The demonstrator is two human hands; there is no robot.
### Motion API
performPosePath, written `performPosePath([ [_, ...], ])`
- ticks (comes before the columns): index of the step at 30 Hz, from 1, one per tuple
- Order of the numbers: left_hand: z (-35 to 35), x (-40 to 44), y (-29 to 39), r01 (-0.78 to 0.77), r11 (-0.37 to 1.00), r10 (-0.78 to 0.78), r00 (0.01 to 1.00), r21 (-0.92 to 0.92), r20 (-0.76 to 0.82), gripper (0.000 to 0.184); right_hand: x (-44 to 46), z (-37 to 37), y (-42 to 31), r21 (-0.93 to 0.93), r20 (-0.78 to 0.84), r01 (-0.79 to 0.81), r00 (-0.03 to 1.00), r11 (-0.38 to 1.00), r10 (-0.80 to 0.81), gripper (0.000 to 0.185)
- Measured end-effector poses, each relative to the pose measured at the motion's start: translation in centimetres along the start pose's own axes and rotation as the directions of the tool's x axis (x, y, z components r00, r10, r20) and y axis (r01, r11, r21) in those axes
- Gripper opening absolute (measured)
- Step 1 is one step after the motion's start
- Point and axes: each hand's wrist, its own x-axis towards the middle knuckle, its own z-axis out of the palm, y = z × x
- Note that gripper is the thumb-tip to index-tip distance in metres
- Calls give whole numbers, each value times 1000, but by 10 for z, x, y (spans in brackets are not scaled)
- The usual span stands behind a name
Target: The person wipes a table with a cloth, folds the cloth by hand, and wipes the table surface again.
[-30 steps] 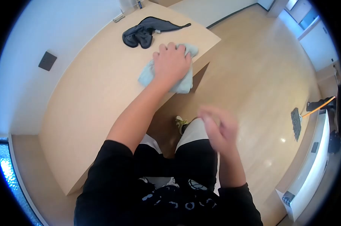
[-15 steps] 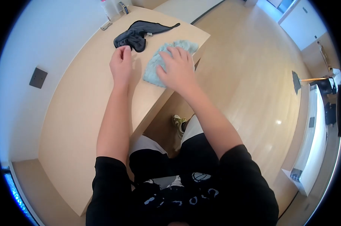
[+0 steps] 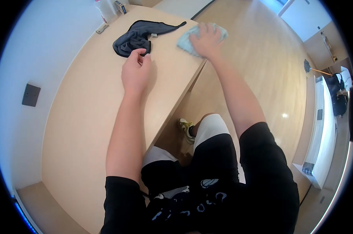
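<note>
The pale blue cloth (image 3: 184, 43) has slid outward to the table's (image 3: 83, 117) corner, one o'clock; the right hand (image 3: 207, 43) presses it, fingers spread; the left hand's (image 3: 135, 78) fingers, half-curled and empty, near the grey cloth (image 3: 131, 37), eleven o'clock; blue cloth looks soft, light; best held mid-fabric.

We saw a smooth, pale tabletop (image 3: 83, 117) with a matt, wood-like finish. The light blue cloth (image 3: 186, 42) looked soft and fluffy; the dark grey cloth (image 3: 134, 34) looked matt. Our floor (image 3: 262, 58) looked like glossy wood, and the wall (image 3: 12, 128) looked smooth.
</note>
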Motion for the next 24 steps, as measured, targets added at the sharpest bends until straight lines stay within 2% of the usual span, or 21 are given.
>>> performPosePath([
  [2, 1, -3, 6, 13, 999, -14, 1000, 46, 3, 32, 25, 27, 21, -5, -124, -24, 992, 1000, 23, 70],
  [5, 0, -2, 9, 40, 994, -40, 999, 98, -2, 35, 54, 20, 29, 69, -15, -119, 993, 990, 120, 77],
  [8, 2, 2, 12, 52, 988, -53, 999, 146, 6, 37, 63, 4, 37, 205, 59, -141, 989, 968, 132, 76],
  [11, 0, -3, 10, 53, 983, -57, 998, 176, 13, 37, 64, -9, 37, 193, 159, -160, 979, 968, 130, 84],
  [17, 0, 2, 8, 27, 990, -28, 1000, 136, 12, 34, 61, -17, 36, 192, 60, -155, 987, 969, 146, 78],
  [20, -2, -6, 8, 29, 989, -33, 999, 146, 27, 33, 43, -22, 30, 159, 105, -227, 972, 961, 213, 76],
  [24, 2, -2, 9, 41, 987, -47, 998, 158, 32, 32, 58, -8, 37, 130, 20, -115, 993, 985, 113, 76],
])
